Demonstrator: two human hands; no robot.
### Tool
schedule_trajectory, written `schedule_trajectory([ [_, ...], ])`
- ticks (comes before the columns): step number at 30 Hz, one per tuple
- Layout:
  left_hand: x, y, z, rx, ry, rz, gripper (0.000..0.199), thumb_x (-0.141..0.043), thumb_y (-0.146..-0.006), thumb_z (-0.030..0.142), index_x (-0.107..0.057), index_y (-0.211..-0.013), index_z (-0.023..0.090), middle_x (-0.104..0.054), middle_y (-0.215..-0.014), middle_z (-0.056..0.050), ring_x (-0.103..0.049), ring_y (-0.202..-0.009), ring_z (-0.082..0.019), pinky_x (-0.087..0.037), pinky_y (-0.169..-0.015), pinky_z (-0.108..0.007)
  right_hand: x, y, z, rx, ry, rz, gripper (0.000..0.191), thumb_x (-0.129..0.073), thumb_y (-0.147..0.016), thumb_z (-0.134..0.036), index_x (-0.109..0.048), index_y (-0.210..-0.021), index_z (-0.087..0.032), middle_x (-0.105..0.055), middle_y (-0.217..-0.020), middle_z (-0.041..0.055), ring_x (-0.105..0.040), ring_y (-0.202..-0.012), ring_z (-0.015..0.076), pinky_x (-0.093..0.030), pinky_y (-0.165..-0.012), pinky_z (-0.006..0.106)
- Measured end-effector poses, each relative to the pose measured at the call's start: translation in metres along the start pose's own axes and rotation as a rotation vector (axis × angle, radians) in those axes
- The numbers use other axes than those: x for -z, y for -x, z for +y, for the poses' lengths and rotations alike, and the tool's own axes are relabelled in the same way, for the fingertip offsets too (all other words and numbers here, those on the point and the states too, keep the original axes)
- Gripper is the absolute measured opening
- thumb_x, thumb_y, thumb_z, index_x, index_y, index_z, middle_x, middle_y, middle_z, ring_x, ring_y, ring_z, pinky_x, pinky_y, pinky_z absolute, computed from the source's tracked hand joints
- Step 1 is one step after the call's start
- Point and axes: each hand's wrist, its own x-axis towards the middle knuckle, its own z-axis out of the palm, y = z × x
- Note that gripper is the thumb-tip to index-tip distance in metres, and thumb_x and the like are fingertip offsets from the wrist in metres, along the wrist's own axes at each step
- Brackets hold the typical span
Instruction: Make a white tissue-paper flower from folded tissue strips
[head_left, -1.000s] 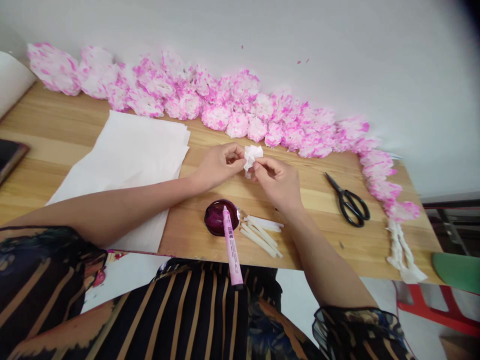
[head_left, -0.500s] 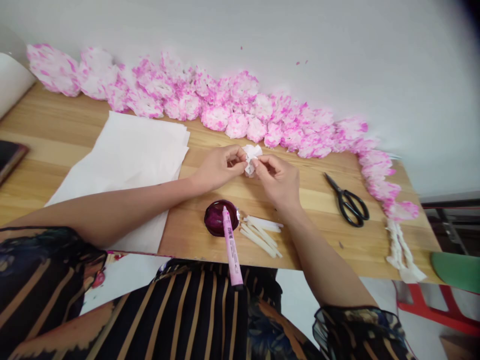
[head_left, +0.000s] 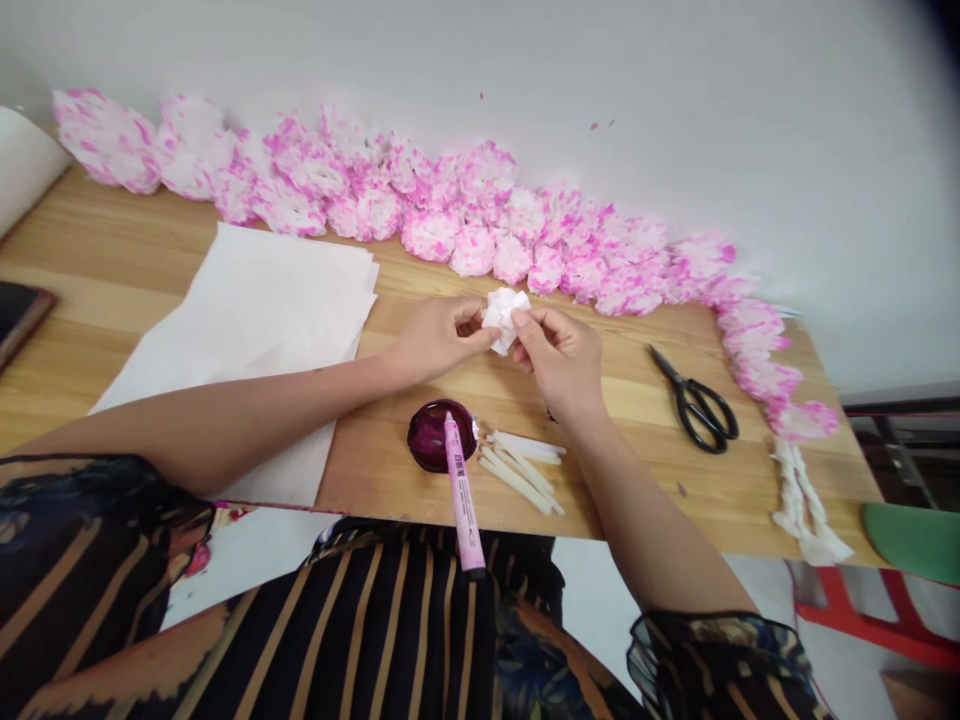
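1. Head view, centre of the frame: pinching a small crumpled paper piece (head_left: 507, 306), white, thin and ruffled into a rough rosette.
2. From the left, closing on its edge with the thumb and curled fingers of the left hand (head_left: 442, 335); from the right, gripping the same piece between thumb and fingertips of the right hand (head_left: 564, 358).
3. Below centre: a shallow round dish (head_left: 429, 442), glossy and dark purple inside; overlapping it, a slim pink marker (head_left: 465, 505), slanting down past the near edge of the table (head_left: 135, 240), smooth and wood-grained.
4. Just right of the dish: a loose fan of thin, straight, pale sticks (head_left: 521, 478), smooth and matte.
5. Left of centre: flat white sheets (head_left: 274, 285), stacked unevenly, with stepped corners and partly under the left forearm.
6. Across the upper frame, sloping down to the right: a long bank of fluffy paper flowers (head_left: 300, 165), frilled, rounded and blotched pink on white; at its lower right end, twisted white strands (head_left: 799, 490), rope-like.
7. Right of centre: black scissors (head_left: 701, 402) with looped handles and short pointed blades.
8. Upper left edge: a smooth white roll (head_left: 26, 165), cut off by the frame.
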Motion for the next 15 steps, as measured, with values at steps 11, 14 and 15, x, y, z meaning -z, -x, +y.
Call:
schedule_trajectory([
  [11, -0.0029, 0.0040, -0.0004, -0.114, -0.091, -0.062, 0.013, -0.057, -0.081, 0.025, -0.057, -0.071, 0.016, -0.053, -0.064, 0.002, -0.045, -0.061, -0.011, -0.031, -0.057, -0.023, -0.0016, -0.0015, -0.0057, 0.096, 0.095, 0.085, 0.021, -0.069, -0.083, -0.037, -0.067, -0.072, -0.019, -0.064, -0.063, -0.0023, -0.054, -0.057, 0.0105, -0.042, -0.056, 0.024],
  [14, -0.0029, 0.0038, -0.0003, -0.096, -0.056, -0.068, 0.011, -0.058, -0.081, 0.025, -0.060, -0.075, 0.016, -0.057, -0.067, 0.001, -0.048, -0.063, -0.011, -0.035, -0.059, -0.023, 0.0025, -0.0063, 0.0003, -0.001, -0.018, 0.094, 0.037, -0.066, -0.085, -0.052, -0.063, -0.068, -0.020, -0.057, -0.056, -0.0029, -0.049, -0.050, 0.0091, -0.037, -0.047, 0.023],
  [15, -0.0028, 0.0033, -0.0003, -0.076, -0.027, -0.059, 0.013, -0.058, -0.081, 0.026, -0.060, -0.075, 0.015, -0.059, -0.069, 0.001, -0.050, -0.064, -0.011, -0.037, -0.059, -0.023, 0.0042, -0.0075, 0.0018, -0.039, -0.068, 0.077, 0.042, -0.062, -0.086, -0.058, -0.063, -0.068, -0.020, -0.057, -0.056, -0.0021, -0.049, -0.048, 0.0091, -0.036, -0.045, 0.023],
])
